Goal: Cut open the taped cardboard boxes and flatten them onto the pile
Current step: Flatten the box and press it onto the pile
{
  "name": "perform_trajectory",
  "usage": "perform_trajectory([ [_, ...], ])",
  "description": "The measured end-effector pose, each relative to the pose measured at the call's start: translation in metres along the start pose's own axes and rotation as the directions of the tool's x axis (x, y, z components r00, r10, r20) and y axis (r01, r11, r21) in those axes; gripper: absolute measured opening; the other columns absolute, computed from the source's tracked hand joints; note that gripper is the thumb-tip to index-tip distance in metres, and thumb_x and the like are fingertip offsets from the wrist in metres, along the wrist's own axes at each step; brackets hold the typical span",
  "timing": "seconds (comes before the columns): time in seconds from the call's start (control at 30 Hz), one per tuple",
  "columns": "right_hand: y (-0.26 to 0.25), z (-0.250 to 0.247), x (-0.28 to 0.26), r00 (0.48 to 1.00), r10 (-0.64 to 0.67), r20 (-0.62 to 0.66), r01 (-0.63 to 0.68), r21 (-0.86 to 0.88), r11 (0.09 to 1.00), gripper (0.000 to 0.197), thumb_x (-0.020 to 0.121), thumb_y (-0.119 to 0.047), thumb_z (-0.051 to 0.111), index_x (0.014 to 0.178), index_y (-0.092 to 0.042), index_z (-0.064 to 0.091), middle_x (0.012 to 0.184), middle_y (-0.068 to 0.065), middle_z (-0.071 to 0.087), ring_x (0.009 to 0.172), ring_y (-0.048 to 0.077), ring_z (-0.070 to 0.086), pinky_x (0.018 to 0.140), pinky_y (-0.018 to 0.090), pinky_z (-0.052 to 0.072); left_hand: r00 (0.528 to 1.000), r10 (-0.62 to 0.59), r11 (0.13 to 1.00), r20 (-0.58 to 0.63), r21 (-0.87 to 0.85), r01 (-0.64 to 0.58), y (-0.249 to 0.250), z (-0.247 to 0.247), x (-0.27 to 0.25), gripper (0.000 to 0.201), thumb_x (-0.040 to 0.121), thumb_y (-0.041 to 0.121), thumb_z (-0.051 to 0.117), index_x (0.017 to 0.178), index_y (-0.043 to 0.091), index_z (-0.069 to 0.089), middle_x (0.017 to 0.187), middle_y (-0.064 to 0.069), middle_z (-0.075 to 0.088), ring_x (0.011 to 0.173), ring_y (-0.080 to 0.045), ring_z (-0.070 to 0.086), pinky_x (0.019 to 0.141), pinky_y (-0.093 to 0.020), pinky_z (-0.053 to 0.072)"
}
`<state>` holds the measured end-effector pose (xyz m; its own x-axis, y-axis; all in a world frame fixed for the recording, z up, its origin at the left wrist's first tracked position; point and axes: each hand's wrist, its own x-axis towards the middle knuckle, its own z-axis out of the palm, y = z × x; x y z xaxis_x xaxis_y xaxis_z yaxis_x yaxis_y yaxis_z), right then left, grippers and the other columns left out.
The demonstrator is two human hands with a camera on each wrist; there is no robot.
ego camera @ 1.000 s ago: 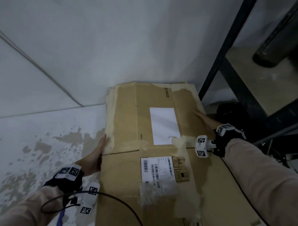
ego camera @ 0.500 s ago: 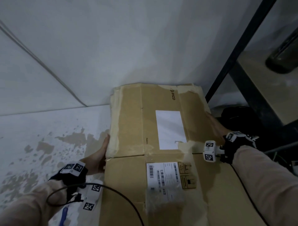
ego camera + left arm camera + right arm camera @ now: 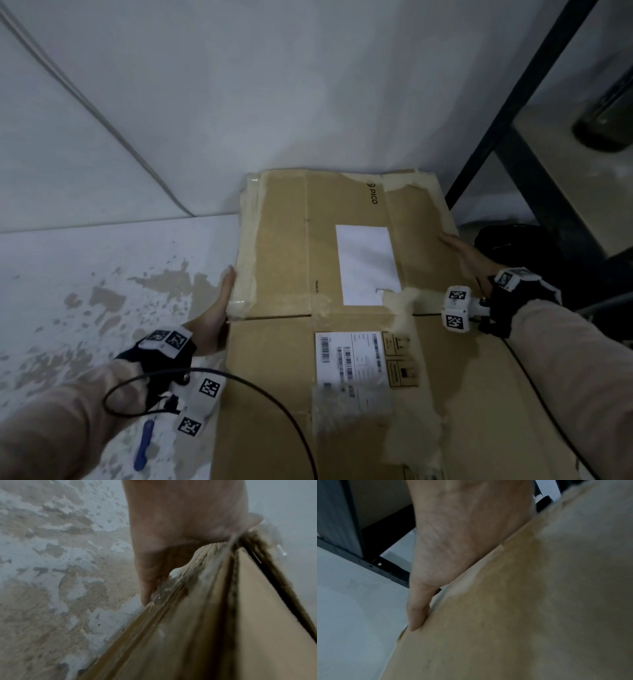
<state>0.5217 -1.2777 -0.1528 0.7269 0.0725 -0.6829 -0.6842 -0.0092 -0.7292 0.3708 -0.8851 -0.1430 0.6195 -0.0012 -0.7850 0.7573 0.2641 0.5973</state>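
Flattened cardboard box [image 3: 342, 308] between the hands, printed "PICO" at its far end; blank white label [image 3: 366, 263] beyond barcoded shipping label [image 3: 349, 359]. Left hand [image 3: 215, 315] and right hand [image 3: 469, 257], fingers straight, press opposite side edges. Blue cutter [image 3: 142, 445] lies beside left wrist

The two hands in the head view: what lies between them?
The flattened cardboard box with its white label spans between the left hand and right hand.
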Motion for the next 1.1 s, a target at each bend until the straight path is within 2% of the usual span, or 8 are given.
perform_trajectory([
  [0.07,-0.002,-0.001,-0.005,1.000,-0.002,0.009,0.002,-0.032,0.999,0.026,0.098,-0.032,0.046,0.101,-0.010,0.060,0.074,0.004,0.070,0.066,0.019,0.065,0.060,0.026,0.056,1.000,0.018,1.000,0.005,-0.022,-0.018,0.001,0.001,-0.005,0.084,0.079,0.080,0.020,0.122,0.019,0.059,0.117,-0.010,0.067,0.101,-0.024,0.065,0.078,-0.039,0.050],
  [0.17,-0.007,-0.005,-0.015,0.999,-0.002,0.037,0.004,-0.063,0.998,0.034,0.093,-0.032,0.052,0.114,-0.006,0.058,0.091,0.010,0.066,0.079,0.025,0.062,0.081,0.037,0.049,0.998,0.057,0.998,-0.003,-0.041,-0.057,-0.003,0.001,-0.010,0.078,0.082,0.076,0.022,0.116,0.019,0.061,0.107,-0.009,0.071,0.090,-0.022,0.069,0.076,-0.038,0.050],
  [0.27,-0.009,0.002,-0.029,0.998,0.012,0.061,-0.005,-0.113,0.994,0.024,0.095,-0.027,0.050,0.104,-0.008,0.060,0.092,0.009,0.063,0.075,0.023,0.062,0.073,0.033,0.052,0.990,0.126,0.989,-0.063,-0.073,-0.131,-0.009,0.002,-0.012,0.056,0.091,0.061,0.037,0.114,0.015,0.060,0.085,-0.003,0.073,0.072,-0.017,0.070,0.071,-0.035,0.050],
  [0.37,-0.002,0.010,-0.034,0.998,-0.031,0.056,0.037,-0.113,0.993,0.025,0.094,-0.023,0.052,0.111,-0.005,0.055,0.091,0.010,0.061,0.079,0.025,0.059,0.077,0.037,0.049,0.991,0.122,0.991,-0.059,-0.048,-0.125,-0.016,0.000,-0.022,0.045,0.091,0.051,0.046,0.108,0.012,0.062,0.079,-0.005,0.071,0.064,-0.018,0.068,0.067,-0.031,0.051],
  [0.53,0.004,0.030,-0.055,0.994,-0.067,0.088,0.079,-0.143,0.987,0.019,0.093,-0.024,0.055,0.104,-0.010,0.061,0.095,0.009,0.065,0.086,0.026,0.061,0.083,0.037,0.048,0.992,0.118,0.992,-0.055,-0.046,-0.120,-0.037,-0.015,-0.046,0.051,0.076,0.048,0.059,0.110,0.009,0.063,0.090,-0.012,0.066,0.072,-0.025,0.064,0.069,-0.032,0.051],
  [0.8,-0.011,0.079,-0.094,0.973,-0.097,0.207,0.150,-0.257,0.955,0.027,0.090,-0.036,0.059,0.104,-0.013,0.065,0.095,0.008,0.071,0.087,0.024,0.066,0.087,0.037,0.051,0.976,0.181,0.980,-0.121,-0.065,-0.190,-0.066,-0.050,-0.110,0.041,0.085,0.043,0.057,0.115,0.014,0.064,0.109,-0.010,0.071,0.094,-0.028,0.069,0.087,-0.042,0.051],
  [0.93,-0.013,0.127,-0.120,0.954,-0.114,0.278,0.207,-0.334,0.919,0.040,0.086,-0.044,0.062,0.112,-0.014,0.065,0.105,0.009,0.072,0.095,0.026,0.068,0.093,0.040,0.050,0.960,0.220,0.966,-0.174,-0.097,-0.239,-0.088,-0.082,-0.158,0.039,0.089,0.044,0.053,0.115,0.017,0.063,0.111,-0.007,0.071,0.096,-0.026,0.069,0.084,-0.040,0.052],
  [1.1,0.003,0.214,-0.155,0.912,-0.126,0.391,0.284,-0.378,0.881,0.039,0.087,-0.045,0.060,0.107,-0.012,0.066,0.091,0.006,0.074,0.079,0.022,0.070,0.083,0.037,0.052,0.944,0.248,0.943,-0.218,-0.168,-0.287,-0.124,-0.152,-0.221,0.052,0.086,0.047,0.057,0.127,0.016,0.058,0.123,-0.008,0.065,0.112,-0.028,0.062,0.099,-0.043,0.045],
])
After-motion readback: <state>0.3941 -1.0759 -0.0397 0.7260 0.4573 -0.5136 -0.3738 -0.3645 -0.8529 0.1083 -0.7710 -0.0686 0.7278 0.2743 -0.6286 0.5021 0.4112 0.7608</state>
